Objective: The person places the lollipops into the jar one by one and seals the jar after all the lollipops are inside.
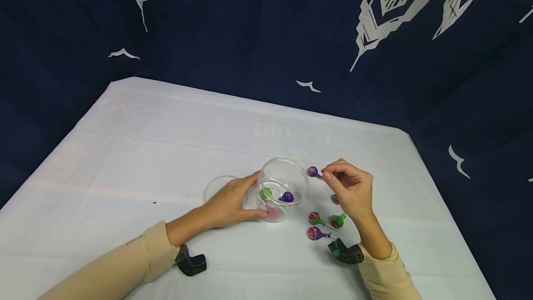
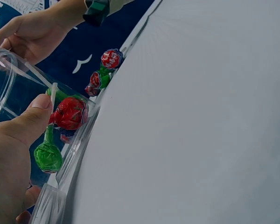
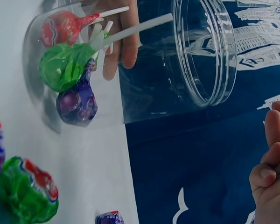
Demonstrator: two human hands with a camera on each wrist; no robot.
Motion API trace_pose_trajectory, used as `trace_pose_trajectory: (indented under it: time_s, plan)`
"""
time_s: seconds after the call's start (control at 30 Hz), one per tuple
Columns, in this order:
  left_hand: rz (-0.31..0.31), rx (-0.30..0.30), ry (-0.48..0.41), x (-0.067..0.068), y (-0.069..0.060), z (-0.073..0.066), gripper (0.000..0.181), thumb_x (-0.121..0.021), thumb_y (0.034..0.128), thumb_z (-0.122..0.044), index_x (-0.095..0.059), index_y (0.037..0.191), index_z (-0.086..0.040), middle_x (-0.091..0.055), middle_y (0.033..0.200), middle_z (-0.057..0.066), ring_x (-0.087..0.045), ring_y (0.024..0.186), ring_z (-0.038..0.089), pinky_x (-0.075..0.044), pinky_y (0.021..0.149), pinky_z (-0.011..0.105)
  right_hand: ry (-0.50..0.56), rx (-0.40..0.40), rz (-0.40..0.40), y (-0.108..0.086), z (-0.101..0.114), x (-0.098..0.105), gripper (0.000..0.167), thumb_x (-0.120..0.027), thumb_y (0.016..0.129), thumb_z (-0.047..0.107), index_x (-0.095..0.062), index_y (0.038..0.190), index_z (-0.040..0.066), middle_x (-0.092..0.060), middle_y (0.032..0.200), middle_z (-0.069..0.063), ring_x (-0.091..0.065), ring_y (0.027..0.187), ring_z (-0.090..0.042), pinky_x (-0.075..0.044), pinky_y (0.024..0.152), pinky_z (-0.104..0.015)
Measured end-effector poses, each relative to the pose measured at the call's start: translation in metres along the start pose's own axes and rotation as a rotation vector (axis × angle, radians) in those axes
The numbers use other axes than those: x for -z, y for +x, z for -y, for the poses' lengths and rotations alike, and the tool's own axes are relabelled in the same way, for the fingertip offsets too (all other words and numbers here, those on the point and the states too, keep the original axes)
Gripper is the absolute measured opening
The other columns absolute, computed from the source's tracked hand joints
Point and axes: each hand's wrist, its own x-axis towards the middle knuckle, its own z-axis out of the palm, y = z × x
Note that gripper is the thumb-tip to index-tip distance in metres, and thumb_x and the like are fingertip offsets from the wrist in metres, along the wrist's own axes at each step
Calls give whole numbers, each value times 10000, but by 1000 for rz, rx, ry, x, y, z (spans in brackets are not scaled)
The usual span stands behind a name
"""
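My left hand [image 1: 229, 202] curls round the side of a clear round jar [image 1: 263, 182], thumb along its near side. Inside the jar lie green [image 3: 63, 67], red [image 3: 60, 29] and purple [image 3: 78, 105] wrapped lollipops; the open rim [image 3: 205, 105] faces up. To the right of the jar, about level with its rim in the head view, my right hand [image 1: 353, 186] pinches a purple lollipop [image 1: 312, 171] by its stick end, its head pointing toward the jar. The left wrist view shows the left thumb [image 2: 30, 121] against the clear wall.
Right of the jar on the white table [image 1: 125, 165] lie a red-green lollipop [image 1: 314, 218], a green one [image 1: 337, 220] and a purple one [image 1: 314, 233]. Another [image 1: 335, 199] is partly behind the right hand. A clear round lid [image 1: 206, 190] lies left of the jar, beyond the left hand.
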Motion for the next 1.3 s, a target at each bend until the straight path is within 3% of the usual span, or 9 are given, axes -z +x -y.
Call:
trace_pose_trajectory:
  time_s: [0.77,1.13,1.3]
  plan:
    - [8,16,-6,1,0,-2,965,-817,795,-444,-345,1504,10,-488,1453,190,-480,1303,373,-369,1085,509,-40,-32,-26,-13,-5,12,10,-643,843,-162,-652,849,-161,-679,817,-110,-604,729,-119,-488,646,-175]
    - [12,17,-3,1,0,-1,970,-822,788,-445,-340,1512,-13,-488,1458,173,-473,1315,357,-363,1093,502,-105,-28,-28,-16,-14,20,172,-714,866,-32,-638,845,-185,-657,788,-133,-514,688,-114,-398,576,-186]
    - [15,22,-6,0,0,0,967,-822,790,-443,-340,1513,-18,-488,1459,166,-472,1317,352,-360,1097,497,-108,-69,-27,-19,-28,28,142,-707,841,-89,-625,855,-205,-666,800,-108,-500,697,-104,-404,594,-172]
